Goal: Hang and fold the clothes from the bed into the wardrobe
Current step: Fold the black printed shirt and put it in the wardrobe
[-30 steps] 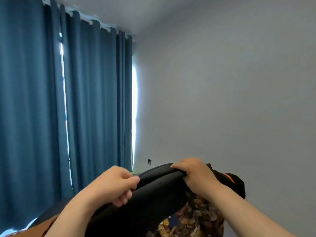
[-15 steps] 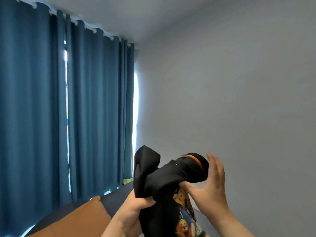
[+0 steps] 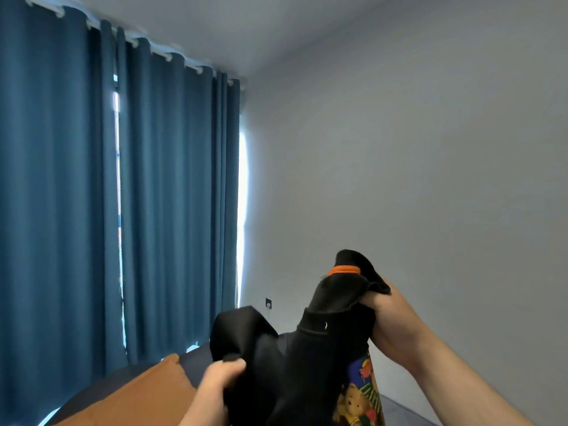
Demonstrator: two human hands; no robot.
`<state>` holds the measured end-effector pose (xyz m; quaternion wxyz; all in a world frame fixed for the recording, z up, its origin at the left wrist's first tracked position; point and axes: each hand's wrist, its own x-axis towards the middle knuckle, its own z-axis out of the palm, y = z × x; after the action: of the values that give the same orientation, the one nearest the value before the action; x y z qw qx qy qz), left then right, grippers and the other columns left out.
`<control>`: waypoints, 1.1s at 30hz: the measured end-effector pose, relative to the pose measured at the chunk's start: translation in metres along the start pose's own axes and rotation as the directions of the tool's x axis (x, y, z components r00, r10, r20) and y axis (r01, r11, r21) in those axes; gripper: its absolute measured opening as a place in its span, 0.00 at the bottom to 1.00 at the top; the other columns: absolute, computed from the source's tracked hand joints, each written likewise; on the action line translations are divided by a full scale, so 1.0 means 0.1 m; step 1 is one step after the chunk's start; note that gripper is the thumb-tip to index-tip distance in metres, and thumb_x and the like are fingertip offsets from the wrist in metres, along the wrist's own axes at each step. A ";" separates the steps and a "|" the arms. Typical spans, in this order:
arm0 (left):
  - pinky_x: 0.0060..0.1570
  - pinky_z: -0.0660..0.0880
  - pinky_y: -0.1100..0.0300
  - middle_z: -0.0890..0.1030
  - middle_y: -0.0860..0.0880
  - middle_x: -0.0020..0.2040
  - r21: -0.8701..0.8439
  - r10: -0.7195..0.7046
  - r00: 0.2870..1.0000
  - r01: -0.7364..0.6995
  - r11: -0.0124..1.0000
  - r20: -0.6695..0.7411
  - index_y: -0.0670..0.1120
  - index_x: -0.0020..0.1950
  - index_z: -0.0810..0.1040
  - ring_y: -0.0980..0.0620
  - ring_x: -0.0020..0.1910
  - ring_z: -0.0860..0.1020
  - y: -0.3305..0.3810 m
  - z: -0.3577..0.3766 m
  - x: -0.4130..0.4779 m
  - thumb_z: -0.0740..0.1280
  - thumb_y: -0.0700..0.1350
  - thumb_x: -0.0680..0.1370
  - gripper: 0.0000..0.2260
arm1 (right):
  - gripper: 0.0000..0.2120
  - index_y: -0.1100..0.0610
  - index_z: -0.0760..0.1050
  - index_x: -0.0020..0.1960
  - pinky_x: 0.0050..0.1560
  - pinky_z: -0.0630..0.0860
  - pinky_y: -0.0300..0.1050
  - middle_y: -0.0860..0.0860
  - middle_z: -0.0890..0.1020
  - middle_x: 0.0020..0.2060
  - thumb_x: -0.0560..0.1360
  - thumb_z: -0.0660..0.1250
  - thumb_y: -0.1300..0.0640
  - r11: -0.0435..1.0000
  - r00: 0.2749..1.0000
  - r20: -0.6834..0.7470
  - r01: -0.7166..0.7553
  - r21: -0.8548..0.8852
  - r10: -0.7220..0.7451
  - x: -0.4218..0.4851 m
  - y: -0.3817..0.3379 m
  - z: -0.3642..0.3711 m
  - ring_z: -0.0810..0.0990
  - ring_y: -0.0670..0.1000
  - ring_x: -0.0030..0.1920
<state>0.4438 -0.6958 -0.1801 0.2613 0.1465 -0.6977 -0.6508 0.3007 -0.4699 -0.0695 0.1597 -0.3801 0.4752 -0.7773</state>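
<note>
A black garment (image 3: 310, 358) with an orange neck tag and a colourful cartoon print hangs bunched between my two hands, held up in front of me. My left hand (image 3: 219, 384) grips a fold of its black cloth at the lower middle. My right hand (image 3: 392, 321) grips the cloth higher up, near the collar, at the right. The lower part of the garment runs out of the frame. The wardrobe is not in view.
The bed (image 3: 196, 364) with a dark cover lies below, with an orange pillow (image 3: 138, 398) at the lower left. Blue curtains (image 3: 123, 195) cover the window on the left. A bare grey wall (image 3: 399, 179) with a small socket (image 3: 268, 302) fills the right.
The garment went from stretched flat between both hands to bunched up. My right hand closed on the cloth near the collar and rose; my left hand dropped lower with its fold.
</note>
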 end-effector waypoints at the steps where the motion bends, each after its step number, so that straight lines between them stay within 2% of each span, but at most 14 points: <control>1: 0.60 0.72 0.48 0.79 0.39 0.53 0.140 -0.008 0.965 0.047 0.989 -0.262 0.43 0.44 0.80 0.43 0.53 0.77 0.00 0.00 0.08 0.81 0.49 0.63 0.17 | 0.14 0.67 0.77 0.56 0.50 0.80 0.50 0.65 0.82 0.51 0.72 0.62 0.70 1.000 0.999 0.052 -0.016 0.022 0.015 0.02 -0.06 0.05 0.82 0.62 0.52; 2: 0.66 0.68 0.48 0.75 0.41 0.61 0.264 0.103 0.903 0.012 0.965 -0.417 0.45 0.54 0.79 0.45 0.61 0.73 0.08 0.05 0.08 0.81 0.50 0.63 0.23 | 0.13 0.67 0.78 0.54 0.48 0.81 0.49 0.65 0.83 0.49 0.70 0.64 0.68 0.998 0.995 0.097 -0.033 0.047 0.028 0.05 -0.11 0.11 0.83 0.61 0.50; 3: 0.69 0.64 0.51 0.71 0.47 0.67 0.313 0.262 0.873 -0.135 0.940 -0.411 0.47 0.64 0.74 0.49 0.67 0.69 0.15 0.09 0.04 0.81 0.48 0.64 0.31 | 0.15 0.66 0.78 0.54 0.47 0.81 0.48 0.64 0.83 0.49 0.67 0.69 0.65 0.996 0.990 0.137 -0.048 0.078 0.037 0.06 -0.15 0.18 0.83 0.60 0.49; 6: 0.63 0.70 0.62 0.72 0.63 0.67 0.167 0.351 0.918 -0.381 0.909 0.184 0.59 0.72 0.63 0.62 0.65 0.72 0.58 0.39 -0.10 0.79 0.48 0.66 0.39 | 0.34 0.69 0.75 0.59 0.57 0.79 0.53 0.65 0.79 0.55 0.57 0.80 0.59 0.985 0.981 0.179 -0.105 0.137 0.080 0.16 -0.20 0.35 0.80 0.62 0.55; 10: 0.59 0.75 0.57 0.80 0.52 0.62 0.031 0.209 0.898 -0.240 0.970 0.387 0.49 0.74 0.62 0.54 0.61 0.78 0.61 0.42 0.02 0.81 0.46 0.66 0.42 | 0.28 0.72 0.71 0.61 0.60 0.77 0.54 0.68 0.78 0.60 0.65 0.73 0.62 0.970 0.966 0.210 -0.187 0.155 0.153 0.19 -0.21 0.50 0.80 0.62 0.58; 14: 0.69 0.67 0.47 0.80 0.41 0.61 -0.206 -0.032 0.801 0.192 0.960 0.598 0.46 0.59 0.83 0.40 0.66 0.74 0.52 0.37 0.05 0.80 0.58 0.61 0.30 | 0.36 0.69 0.76 0.57 0.65 0.71 0.60 0.68 0.76 0.57 0.54 0.83 0.58 0.975 0.961 0.213 -0.199 0.102 0.175 0.18 -0.27 0.42 0.77 0.64 0.57; 17: 0.64 0.69 0.47 0.82 0.38 0.56 -0.148 -0.078 0.828 0.191 0.970 0.556 0.39 0.54 0.84 0.40 0.60 0.77 0.37 0.36 0.06 0.72 0.52 0.73 0.18 | 0.33 0.71 0.76 0.55 0.64 0.72 0.60 0.68 0.77 0.57 0.55 0.82 0.58 0.974 0.959 0.191 -0.223 0.042 0.212 0.12 -0.38 0.34 0.79 0.64 0.56; 19: 0.54 0.76 0.50 0.83 0.38 0.52 -0.197 -0.132 0.852 0.263 0.944 0.507 0.36 0.60 0.80 0.40 0.53 0.81 0.44 0.31 0.07 0.72 0.45 0.69 0.22 | 0.23 0.73 0.75 0.56 0.60 0.77 0.57 0.68 0.80 0.56 0.65 0.72 0.61 0.975 0.963 0.153 -0.220 -0.016 0.220 0.09 -0.48 0.25 0.81 0.63 0.56; 21: 0.50 0.78 0.50 0.82 0.33 0.53 -0.242 -0.099 0.897 0.221 0.945 0.431 0.33 0.56 0.81 0.38 0.51 0.82 0.47 0.17 0.14 0.74 0.42 0.65 0.22 | 0.12 0.70 0.77 0.55 0.60 0.76 0.60 0.67 0.81 0.53 0.73 0.64 0.68 0.950 0.984 0.100 -0.114 -0.290 0.148 0.06 -0.57 0.12 0.81 0.64 0.56; 22: 0.50 0.78 0.49 0.81 0.32 0.52 -0.219 -0.076 0.935 0.159 0.963 0.346 0.33 0.53 0.81 0.37 0.49 0.82 0.49 0.08 0.19 0.75 0.43 0.64 0.22 | 0.10 0.67 0.79 0.53 0.60 0.76 0.61 0.65 0.83 0.50 0.74 0.63 0.70 0.871 0.995 0.068 -0.024 -0.490 0.066 0.07 -0.59 0.01 0.82 0.62 0.54; 24: 0.48 0.75 0.50 0.83 0.35 0.47 -0.077 0.013 0.987 -0.001 0.997 0.159 0.36 0.47 0.82 0.41 0.43 0.81 0.57 -0.13 0.24 0.75 0.51 0.65 0.20 | 0.08 0.56 0.83 0.45 0.55 0.78 0.58 0.56 0.85 0.41 0.73 0.69 0.67 0.552 1.000 0.013 0.026 -0.834 -0.026 0.05 -0.64 -0.18 0.84 0.52 0.46; 26: 0.43 0.72 0.55 0.83 0.45 0.38 0.157 0.158 0.986 -0.164 0.974 0.048 0.42 0.42 0.82 0.48 0.37 0.79 0.69 -0.28 0.26 0.71 0.52 0.73 0.13 | 0.08 0.48 0.83 0.38 0.45 0.80 0.43 0.48 0.85 0.34 0.71 0.73 0.61 0.306 0.999 -0.027 -0.040 -0.951 0.046 0.01 -0.64 -0.31 0.82 0.41 0.38; 28: 0.40 0.73 0.58 0.82 0.54 0.35 0.398 0.281 0.957 -0.285 0.872 0.070 0.50 0.39 0.83 0.56 0.35 0.79 0.80 -0.42 0.25 0.66 0.48 0.79 0.10 | 0.08 0.48 0.81 0.33 0.34 0.72 0.33 0.44 0.81 0.28 0.68 0.76 0.58 0.249 0.989 -0.085 -0.114 -0.962 0.123 -0.05 -0.58 -0.39 0.78 0.39 0.31; 33: 0.45 0.74 0.58 0.77 0.61 0.40 0.764 0.424 0.898 -0.353 0.541 0.114 0.57 0.39 0.77 0.61 0.41 0.76 0.84 -0.64 0.22 0.63 0.55 0.78 0.09 | 0.11 0.52 0.77 0.30 0.31 0.64 0.38 0.45 0.74 0.24 0.66 0.77 0.52 0.179 0.956 -0.176 -0.221 -0.959 0.234 -0.15 -0.41 -0.54 0.72 0.41 0.27</control>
<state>0.4730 -0.7517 -0.0928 0.3403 0.1123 -0.9096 -0.2100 0.2749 -0.4074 -0.0552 0.0035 -0.3252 0.9049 -0.2747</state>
